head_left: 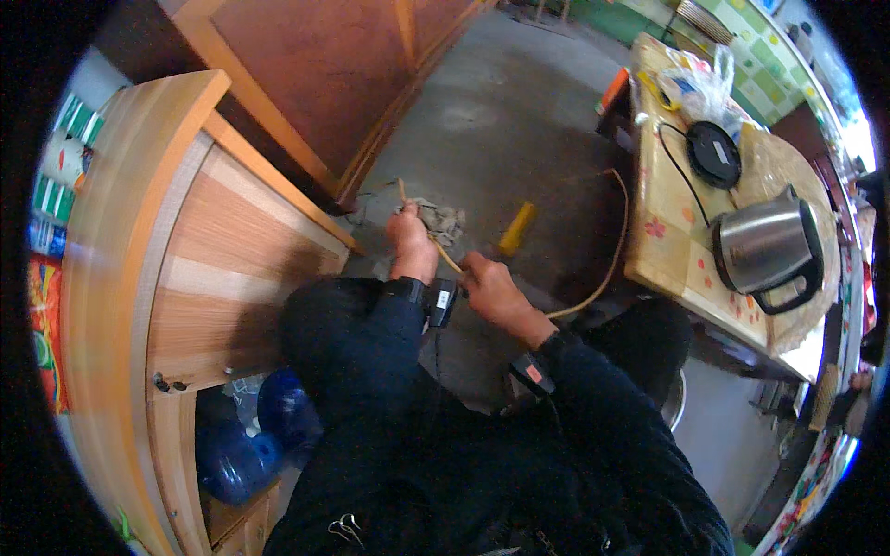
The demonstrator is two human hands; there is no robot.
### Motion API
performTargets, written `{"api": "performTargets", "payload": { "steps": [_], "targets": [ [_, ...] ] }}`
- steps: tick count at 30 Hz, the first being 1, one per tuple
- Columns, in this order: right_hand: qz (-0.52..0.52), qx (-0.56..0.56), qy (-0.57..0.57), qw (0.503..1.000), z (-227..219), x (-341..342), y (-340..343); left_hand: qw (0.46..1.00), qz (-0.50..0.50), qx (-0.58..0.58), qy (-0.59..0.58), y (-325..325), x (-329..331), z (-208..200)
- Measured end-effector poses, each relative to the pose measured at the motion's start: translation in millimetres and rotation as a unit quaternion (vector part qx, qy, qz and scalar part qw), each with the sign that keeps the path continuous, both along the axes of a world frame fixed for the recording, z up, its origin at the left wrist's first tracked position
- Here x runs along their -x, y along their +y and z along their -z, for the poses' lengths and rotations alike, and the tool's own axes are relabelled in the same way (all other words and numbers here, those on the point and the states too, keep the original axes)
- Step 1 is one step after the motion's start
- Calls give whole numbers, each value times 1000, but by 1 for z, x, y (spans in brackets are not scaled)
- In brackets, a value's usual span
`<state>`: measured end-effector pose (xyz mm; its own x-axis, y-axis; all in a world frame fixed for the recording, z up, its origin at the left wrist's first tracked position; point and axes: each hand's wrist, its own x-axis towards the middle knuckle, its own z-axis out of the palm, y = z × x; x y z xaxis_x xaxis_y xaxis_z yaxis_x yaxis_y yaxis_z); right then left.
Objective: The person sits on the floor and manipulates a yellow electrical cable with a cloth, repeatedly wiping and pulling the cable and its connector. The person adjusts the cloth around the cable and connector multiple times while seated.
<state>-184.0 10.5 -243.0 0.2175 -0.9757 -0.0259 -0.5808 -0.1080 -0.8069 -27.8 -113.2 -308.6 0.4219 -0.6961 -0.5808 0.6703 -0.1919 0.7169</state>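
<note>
Two-handed, in the head view: grasps a yellowish cord (447, 256) with the left hand (410, 243) closed around it near one end and the right hand (496, 295) closed on it farther along. Grips at two places, presumably, to steady the short span between; lets the rest trail past the right wrist in a loose loop near the table (663, 243). Holds it low over the floor (482, 116) — likely for elbow room and a direct look down. Cannot tell the exact finger placement.

Shows a crumpled grey cloth (443, 222) just beyond the left hand, touching or not being impossible to judge, and a yellow object (517, 229) farther right. Has a wooden cabinet (246, 269) close on the left, with blue bottles (232, 463) low down, and the table on the right, bearing a kettle (765, 243) and black base (714, 155) — probably limits sideways reach.
</note>
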Motion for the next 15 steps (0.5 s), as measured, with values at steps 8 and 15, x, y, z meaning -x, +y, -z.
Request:
{"api": "performTargets", "payload": {
  "steps": [8,15],
  "targets": [
    [-27,-3,39,999,-12,17,19,992,103,-21,68,-51,-31,27],
    [-24,-27,26,999,-14,36,18,979,157,-118,56,-124,-43,69]
  ]
}}
